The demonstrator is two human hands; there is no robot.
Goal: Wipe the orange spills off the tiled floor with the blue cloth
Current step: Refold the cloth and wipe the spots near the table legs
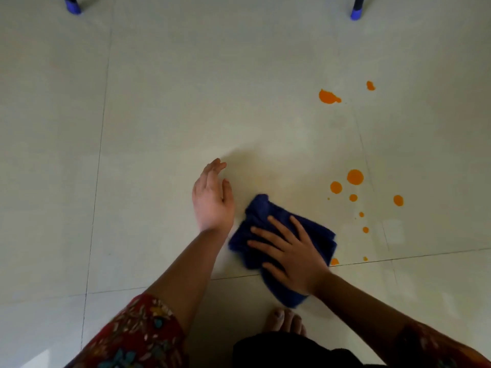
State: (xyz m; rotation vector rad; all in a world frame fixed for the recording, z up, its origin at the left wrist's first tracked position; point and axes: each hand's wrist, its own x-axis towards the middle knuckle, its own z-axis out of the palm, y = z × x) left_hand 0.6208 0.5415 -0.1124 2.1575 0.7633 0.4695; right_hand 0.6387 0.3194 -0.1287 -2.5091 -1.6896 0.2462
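A folded blue cloth (261,215) lies on the pale tiled floor (159,128). My right hand (289,251) presses flat on it with fingers spread. My left hand (212,197) hovers open just left of the cloth, fingers straight and holding nothing. Several orange spills dot the floor to the right: a large round drop (355,177) with smaller ones around it, a small one (334,261) touching the cloth's right edge, and two bigger blotches farther away (328,96) (370,85).
Two blue-capped furniture legs (73,6) (356,10) stand at the far edge of the view. My bare toes (285,321) are just below the cloth. Tile joints (101,155) run across the floor.
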